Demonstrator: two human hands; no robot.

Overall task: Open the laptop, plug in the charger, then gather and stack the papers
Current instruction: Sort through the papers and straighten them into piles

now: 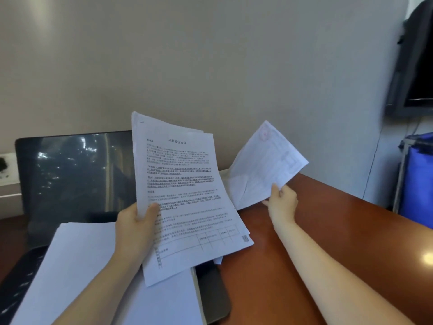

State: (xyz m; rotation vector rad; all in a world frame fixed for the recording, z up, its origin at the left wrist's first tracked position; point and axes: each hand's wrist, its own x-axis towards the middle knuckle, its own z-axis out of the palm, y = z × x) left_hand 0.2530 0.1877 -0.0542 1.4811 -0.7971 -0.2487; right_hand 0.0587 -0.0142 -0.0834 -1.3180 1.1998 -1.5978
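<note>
The black laptop (70,174) stands open at the left, its dark screen facing me. White sheets (77,273) lie spread over its keyboard. My left hand (136,227) grips a sheaf of printed papers (185,195) by its left edge, lifted above the keyboard. My right hand (282,200) pinches the lower corner of a single printed sheet (267,163), raised above the brown desk (328,231) at the right. More white paper (226,179) lies on the desk under that sheet. No charger cable is plainly visible.
A wall socket panel (5,165) sits at the far left behind the laptop. A dark wall-mounted screen (414,66) hangs at the upper right, with a blue bin (419,181) and a thin cable (372,165) below it. The beige wall is close behind the desk.
</note>
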